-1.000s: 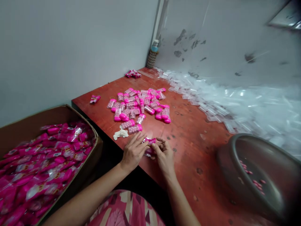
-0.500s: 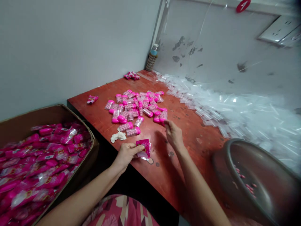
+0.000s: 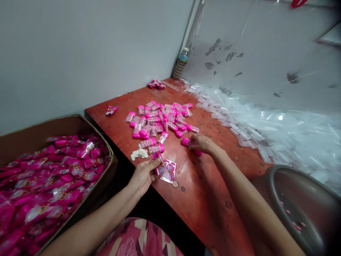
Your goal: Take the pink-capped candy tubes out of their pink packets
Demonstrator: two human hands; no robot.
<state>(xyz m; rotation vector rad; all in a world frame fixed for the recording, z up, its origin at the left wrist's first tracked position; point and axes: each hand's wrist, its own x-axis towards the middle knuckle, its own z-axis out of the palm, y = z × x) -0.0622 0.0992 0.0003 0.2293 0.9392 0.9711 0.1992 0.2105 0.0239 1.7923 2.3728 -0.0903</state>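
Observation:
My left hand [image 3: 142,177] pinches a pink printed sachet [image 3: 168,171] between thumb and fingers near the table's front edge. Its clear window and silvery edge face up. My right hand [image 3: 204,143] is closed over a small clear candy bottle with a pink cap [image 3: 185,141] that sticks out past the fingertips. A second pink cap [image 3: 198,152] shows under the hand; its body is hidden. Just beyond both hands lies a loose pile of pink-capped bottles [image 3: 157,120], filled with small pink balls. A crumpled white lump [image 3: 139,153] sits near my left hand.
At left stands a cardboard box [image 3: 110,156] full of filled pink packs [image 3: 66,174]. Clear plastic containers [image 3: 287,131] are heaped along the right wall. A dark basin [image 3: 271,199] with a few pink pieces stands at right. A bottle in a woven holder [image 3: 179,68] is in the far corner.
My right hand has drawn a pink-capped bottle away from the pile's right edge. The sachet in my left hand is turned and spread more. The view has shifted slightly right-to-left.

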